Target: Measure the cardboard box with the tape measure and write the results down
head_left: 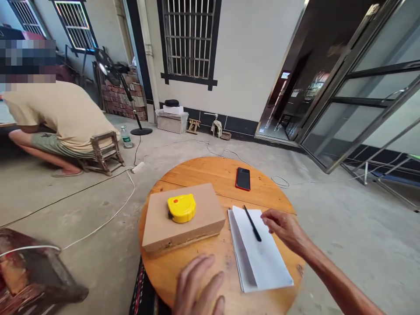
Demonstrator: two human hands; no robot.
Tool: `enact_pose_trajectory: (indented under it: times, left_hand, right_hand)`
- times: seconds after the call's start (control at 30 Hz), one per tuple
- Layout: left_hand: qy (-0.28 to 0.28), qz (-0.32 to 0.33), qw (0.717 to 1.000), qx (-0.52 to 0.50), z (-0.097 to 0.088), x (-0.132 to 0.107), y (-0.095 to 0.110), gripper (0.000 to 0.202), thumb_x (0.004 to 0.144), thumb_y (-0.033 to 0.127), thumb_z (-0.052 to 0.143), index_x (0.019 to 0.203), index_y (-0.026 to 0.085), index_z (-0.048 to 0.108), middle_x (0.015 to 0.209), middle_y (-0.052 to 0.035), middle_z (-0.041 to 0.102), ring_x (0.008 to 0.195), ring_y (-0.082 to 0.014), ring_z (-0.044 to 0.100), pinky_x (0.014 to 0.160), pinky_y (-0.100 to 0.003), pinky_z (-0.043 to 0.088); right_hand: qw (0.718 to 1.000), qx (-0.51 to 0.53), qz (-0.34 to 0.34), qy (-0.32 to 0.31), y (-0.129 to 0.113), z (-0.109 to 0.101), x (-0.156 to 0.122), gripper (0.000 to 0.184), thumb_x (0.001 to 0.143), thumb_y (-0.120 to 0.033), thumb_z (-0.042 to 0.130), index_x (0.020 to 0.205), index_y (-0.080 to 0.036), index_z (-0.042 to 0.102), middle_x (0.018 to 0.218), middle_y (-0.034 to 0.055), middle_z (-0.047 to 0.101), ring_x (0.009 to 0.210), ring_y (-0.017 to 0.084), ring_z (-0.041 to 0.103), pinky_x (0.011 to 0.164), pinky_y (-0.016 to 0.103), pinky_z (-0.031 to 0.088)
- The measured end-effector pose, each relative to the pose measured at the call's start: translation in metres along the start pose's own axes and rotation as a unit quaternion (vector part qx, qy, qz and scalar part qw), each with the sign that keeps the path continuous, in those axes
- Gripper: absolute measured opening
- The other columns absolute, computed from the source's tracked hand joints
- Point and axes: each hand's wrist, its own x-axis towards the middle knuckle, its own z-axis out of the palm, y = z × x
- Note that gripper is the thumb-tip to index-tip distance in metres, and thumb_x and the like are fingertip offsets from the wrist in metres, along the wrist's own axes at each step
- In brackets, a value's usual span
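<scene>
Right of centre, the right hand (285,227), grip open, hovers beside the pen (252,223); a mid-barrel pinch would suit. Lower down, the left hand (197,288) is spread open over the counter (210,175).

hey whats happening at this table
A person sits at a round wooden table. Their right hand is open at the top edge of a white sheet of paper, beside a black pen lying on it, with no grip on the pen. The left hand lies open at the near rim. A yellow tape measure sits on a flat brown block, and a red phone lies farther back. Another person sits on a stool at left.
</scene>
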Motion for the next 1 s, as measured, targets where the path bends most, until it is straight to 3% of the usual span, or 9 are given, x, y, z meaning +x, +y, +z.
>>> enact_pose_trajectory:
  times: [0.1,0.2,0.3,0.37,0.47,0.53,0.67,0.77,1.0]
  left_hand:
    - [-0.046,0.117,0.992,-0.027,0.036,0.011,0.028,0.022,0.089,0.034,0.052,0.103,0.027,0.067,0.118,-0.0079,0.065,0.113,-0.027,0.06,0.09,-0.04,0.053]
    - [-0.073,0.203,0.976,-0.033,0.067,0.019,0.058,0.032,0.091,0.048,0.051,0.108,0.025,0.066,0.122,-0.0109,0.065,0.117,-0.0285,0.057,0.089,-0.04,0.052]
    - [-0.059,0.221,0.973,-0.04,0.091,0.018,0.075,0.041,0.091,0.056,0.045,0.105,0.023,0.066,0.117,-0.0103,0.067,0.114,-0.0281,0.057,0.096,-0.045,0.046]
    - [-0.14,0.193,0.971,-0.026,0.101,0.014,0.075,0.042,0.089,0.057,0.049,0.104,0.022,0.066,0.114,-0.0095,0.068,0.113,-0.0281,0.058,0.103,-0.048,0.041]
    - [-0.327,0.103,0.939,0.008,0.103,0.006,0.061,0.034,0.084,0.051,0.06,0.098,0.021,0.067,0.107,-0.0082,0.068,0.111,-0.0291,0.057,0.109,-0.055,0.033]
    - [-0.39,0.053,0.919,0.008,0.099,0.001,0.051,0.026,0.084,0.044,0.063,0.095,0.021,0.067,0.107,-0.0068,0.066,0.112,-0.0286,0.056,0.111,-0.057,0.029]
    - [-0.422,0.045,0.905,-0.008,0.09,-0.004,0.04,0.027,0.085,0.037,0.063,0.107,0.022,0.062,0.126,-0.0061,0.059,0.124,-0.0266,0.047,0.113,-0.052,0.026]
    - [-0.43,0.069,0.9,-0.007,0.087,-0.004,0.037,0.031,0.088,0.037,0.061,0.114,0.023,0.059,0.13,-0.0063,0.056,0.126,-0.0255,0.045,0.113,-0.05,0.027]
    - [-0.423,0.087,0.902,-0.005,0.088,-0.002,0.029,0.024,0.086,0.035,0.062,0.105,0.021,0.061,0.121,-0.0059,0.061,0.116,-0.0266,0.051,0.107,-0.051,0.032]
  right_hand:
    - [0.993,-0.113,0.03,0.024,0.031,0.025,-0.007,0.028,0.093,-0.033,0.041,0.086,-0.02,0.065,0.077,0.0027,0.07,0.071,0.019,0.065,0.065,0.03,0.043]
    - [0.983,-0.173,0.048,0.043,0.035,0.048,-0.007,0.028,0.094,-0.035,0.043,0.095,-0.018,0.064,0.09,0.008,0.073,0.08,0.023,0.067,0.067,0.031,0.041]
    - [0.981,-0.181,0.049,0.048,0.03,0.063,0.0,0.029,0.092,-0.035,0.048,0.102,-0.013,0.063,0.098,0.0157,0.072,0.084,0.029,0.068,0.066,0.033,0.039]
    - [0.981,-0.182,0.051,0.049,0.029,0.068,0.004,0.026,0.09,-0.028,0.05,0.105,-0.011,0.063,0.102,0.0183,0.071,0.085,0.03,0.068,0.065,0.033,0.039]
    - [0.983,-0.166,0.053,0.051,0.033,0.068,0.007,0.024,0.088,-0.018,0.047,0.105,-0.013,0.063,0.103,0.0165,0.071,0.09,0.028,0.068,0.068,0.032,0.039]
    - [0.986,-0.146,0.057,0.055,0.042,0.063,0.004,0.025,0.088,-0.018,0.043,0.104,-0.016,0.063,0.099,0.0125,0.072,0.089,0.026,0.067,0.069,0.031,0.039]
    - [0.991,-0.074,0.075,0.084,0.071,0.051,-0.016,0.021,0.089,-0.028,0.038,0.089,-0.021,0.058,0.083,0.0047,0.068,0.077,0.021,0.065,0.066,0.03,0.041]
    - [0.99,-0.009,0.063,0.123,0.089,0.051,-0.033,0.023,0.088,-0.038,0.038,0.082,-0.022,0.054,0.09,0.0052,0.066,0.075,0.021,0.063,0.065,0.03,0.043]
    - [0.99,0.039,0.095,0.099,0.089,0.06,-0.045,0.025,0.088,-0.043,0.04,0.079,-0.025,0.054,0.074,0.001,0.066,0.069,0.022,0.061,0.062,0.032,0.042]
